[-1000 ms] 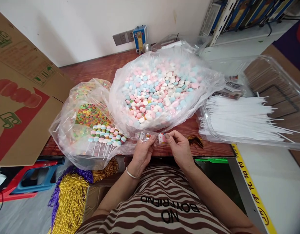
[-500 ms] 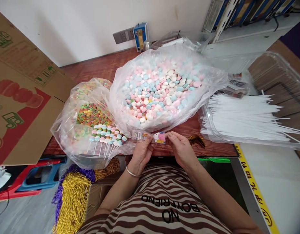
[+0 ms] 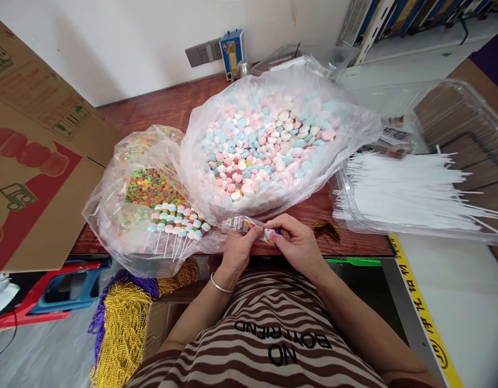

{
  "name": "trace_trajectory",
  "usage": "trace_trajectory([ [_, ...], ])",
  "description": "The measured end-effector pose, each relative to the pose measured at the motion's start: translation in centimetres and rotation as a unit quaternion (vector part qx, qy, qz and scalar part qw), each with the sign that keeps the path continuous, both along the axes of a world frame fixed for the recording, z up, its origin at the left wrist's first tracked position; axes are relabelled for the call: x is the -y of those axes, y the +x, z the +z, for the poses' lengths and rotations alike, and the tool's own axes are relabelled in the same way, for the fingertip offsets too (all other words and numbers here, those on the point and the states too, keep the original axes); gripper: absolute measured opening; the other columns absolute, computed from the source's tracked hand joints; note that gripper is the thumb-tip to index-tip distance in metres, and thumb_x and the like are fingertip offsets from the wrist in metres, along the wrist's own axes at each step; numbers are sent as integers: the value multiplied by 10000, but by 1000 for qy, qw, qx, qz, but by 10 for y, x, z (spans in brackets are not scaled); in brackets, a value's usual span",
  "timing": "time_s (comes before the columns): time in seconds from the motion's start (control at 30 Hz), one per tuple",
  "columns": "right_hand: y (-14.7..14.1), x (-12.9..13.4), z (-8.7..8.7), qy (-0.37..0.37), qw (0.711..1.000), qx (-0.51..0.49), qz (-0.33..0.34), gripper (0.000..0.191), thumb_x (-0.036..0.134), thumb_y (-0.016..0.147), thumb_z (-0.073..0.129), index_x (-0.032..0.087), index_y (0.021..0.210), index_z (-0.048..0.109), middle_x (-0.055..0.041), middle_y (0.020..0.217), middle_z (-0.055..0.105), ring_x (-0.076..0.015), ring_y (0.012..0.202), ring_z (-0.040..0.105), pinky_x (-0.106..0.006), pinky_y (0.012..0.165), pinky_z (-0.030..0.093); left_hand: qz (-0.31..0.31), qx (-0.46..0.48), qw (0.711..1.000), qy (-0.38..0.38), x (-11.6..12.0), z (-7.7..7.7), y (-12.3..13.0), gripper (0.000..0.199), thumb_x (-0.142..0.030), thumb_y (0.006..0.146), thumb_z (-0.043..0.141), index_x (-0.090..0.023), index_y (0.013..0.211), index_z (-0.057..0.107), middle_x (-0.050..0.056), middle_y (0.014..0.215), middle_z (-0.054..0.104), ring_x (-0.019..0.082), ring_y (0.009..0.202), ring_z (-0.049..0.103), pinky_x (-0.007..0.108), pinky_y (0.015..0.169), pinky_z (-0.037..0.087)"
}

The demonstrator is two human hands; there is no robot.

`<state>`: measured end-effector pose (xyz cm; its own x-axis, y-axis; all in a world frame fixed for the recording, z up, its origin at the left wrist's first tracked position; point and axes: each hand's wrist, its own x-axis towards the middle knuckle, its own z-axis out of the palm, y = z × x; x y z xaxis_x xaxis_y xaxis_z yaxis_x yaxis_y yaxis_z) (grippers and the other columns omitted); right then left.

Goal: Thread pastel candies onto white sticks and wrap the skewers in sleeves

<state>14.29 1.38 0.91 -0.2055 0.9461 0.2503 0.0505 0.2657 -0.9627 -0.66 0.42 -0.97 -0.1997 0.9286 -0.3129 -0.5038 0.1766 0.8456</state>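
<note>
At the table's front edge, my left hand (image 3: pixel 237 252) and my right hand (image 3: pixel 297 241) both pinch a small clear printed bag (image 3: pixel 247 223) with colourful pieces inside. My left thumb presses on its middle, while my right fingers are closed on its pink and white printed end. Just behind it is a big clear plastic bag (image 3: pixel 216 202) of pink, white and blue candies (image 3: pixel 269 156). To the left, finished candy sticks (image 3: pixel 179 220) lie on a second plastic bag (image 3: pixel 107 226) of small coloured candy rings (image 3: pixel 150 187). Thin golden twist ties (image 3: pixel 326 230) lie right of my right hand.
A clear plastic tub (image 3: pixel 341 186) on the right holds many white sticks (image 3: pixel 402 188). A cardboard box (image 3: pixel 34 161) stands at the left. Gold bead strings (image 3: pixel 122 328) hang below the table edge. A blue device (image 3: pixel 233 54) stands against the wall.
My right fingers have curled over the printed end of the small bag, which now looks gathered and narrower. The bag has tilted, its right end lower. My left hand keeps its pinch.
</note>
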Motion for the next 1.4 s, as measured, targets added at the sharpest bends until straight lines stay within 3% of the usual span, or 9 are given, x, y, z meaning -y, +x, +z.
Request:
trace_trajectory([
  [0.17, 2, 1, -7, 134, 985, 75, -82, 227, 110, 920, 561, 249, 995, 724, -43, 932, 730, -207, 870, 686, -343, 791, 551, 34, 39, 999, -8, 0, 1, 0, 426, -422, 550, 985, -145, 675, 686, -34, 642, 624, 57, 546, 471, 201, 528, 379],
  [0.4, 5, -3, -8, 187, 977, 98, -29, 238, 60, 900, 567, 245, 994, 684, -25, 891, 717, -196, 839, 670, -315, 747, 542, -26, 82, 996, 12, 1, 10, -1, 362, -402, 638, 945, -145, 787, 738, 20, 797, 712, 123, 743, 627, 235, 682, 503],
  [0.53, 3, -3, -10, 200, 971, 117, -56, 227, 61, 908, 566, 245, 993, 671, -33, 899, 719, -209, 868, 666, -340, 778, 536, 35, 57, 998, 18, 2, 10, -4, 382, -297, 575, 978, -159, 747, 667, -42, 692, 640, 74, 617, 547, 197, 591, 447],
  [0.63, -1, -2, -12, 199, 970, 114, -77, 203, 81, 927, 561, 240, 996, 666, -45, 926, 718, -210, 890, 676, -345, 793, 537, 63, 42, 997, 8, 2, 7, -5, 420, -350, 600, 966, -161, 725, 612, -62, 636, 578, 59, 543, 476, 193, 512, 385],
  [0.8, -5, -5, -10, 136, 984, 111, -17, 267, 100, 854, 580, 233, 1078, 636, -32, 934, 699, -196, 851, 678, -313, 748, 546, 92, 24, 995, 15, 3, 3, -5, 476, -391, 543, 983, -165, 737, 611, -49, 674, 606, 72, 565, 509, 209, 530, 398],
  [1.0, -8, -10, -4, 148, 980, 130, -34, 163, 95, 880, 549, 223, 930, 637, -24, 857, 693, -190, 814, 657, -304, 742, 515, 125, 35, 991, 1, 4, 1, -10, 521, -411, 502, 998, -173, 799, 644, -60, 674, 616, 67, 548, 496, 205, 504, 369],
  [1.17, -14, -16, 11, 158, 974, 160, 43, 158, 98, 892, 567, 220, 944, 653, -24, 873, 693, -190, 822, 653, -302, 737, 513, 11, 100, 994, -28, 7, 1, -26, 470, -406, 564, 988, -143, 705, 625, -47, 625, 559, 56, 533, 467, 191, 492, 385],
  [1.3, -22, -20, 27, 114, 987, 100, 44, 171, 136, 931, 610, 218, 1074, 654, -22, 954, 712, -171, 847, 676, -288, 779, 541, 57, 210, 976, -13, 6, 3, -41, 463, -321, 571, 998, -144, 723, 600, -73, 632, 524, 14, 499, 375, 151, 470, 344],
  [1.4, -30, -20, 39, 122, 988, 85, 30, 127, 155, 947, 631, 227, 1048, 662, -13, 937, 704, -164, 839, 669, -281, 783, 538, 63, 287, 956, -8, 5, 6, -49, 434, -298, 630, 976, -146, 736, 584, -79, 639, 501, 2, 482, 333, 139, 451, 314],
])
